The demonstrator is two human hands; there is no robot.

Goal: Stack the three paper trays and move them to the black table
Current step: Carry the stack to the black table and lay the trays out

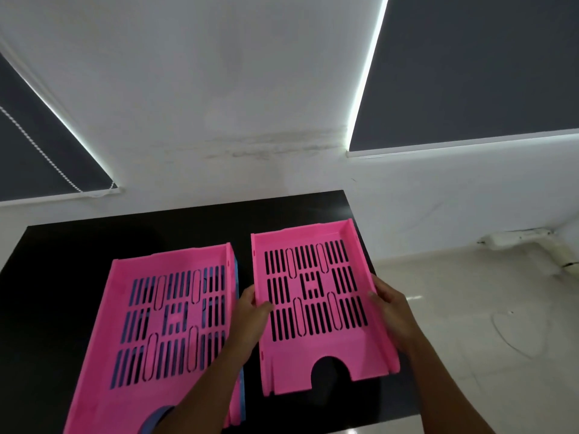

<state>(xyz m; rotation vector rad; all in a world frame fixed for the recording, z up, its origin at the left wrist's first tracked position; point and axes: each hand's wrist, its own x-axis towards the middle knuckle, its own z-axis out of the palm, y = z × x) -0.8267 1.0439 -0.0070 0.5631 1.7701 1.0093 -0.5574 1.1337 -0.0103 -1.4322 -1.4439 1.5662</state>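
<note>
A pink slotted paper tray (316, 368) is held over the right part of the black table (62, 261). My left hand (253, 311) grips its left wall and my right hand (391, 308) grips its right wall. To the left, a second pink tray (125, 380) lies nested on a blue tray (235, 270), whose edge shows along the right side and through the slots. My left forearm crosses the near right corner of that stack.
The table stands against a white wall (219, 104) with dark roller blinds at left and right. Pale tiled floor (485, 324) lies to the right of the table, with a white cable strip along the skirting.
</note>
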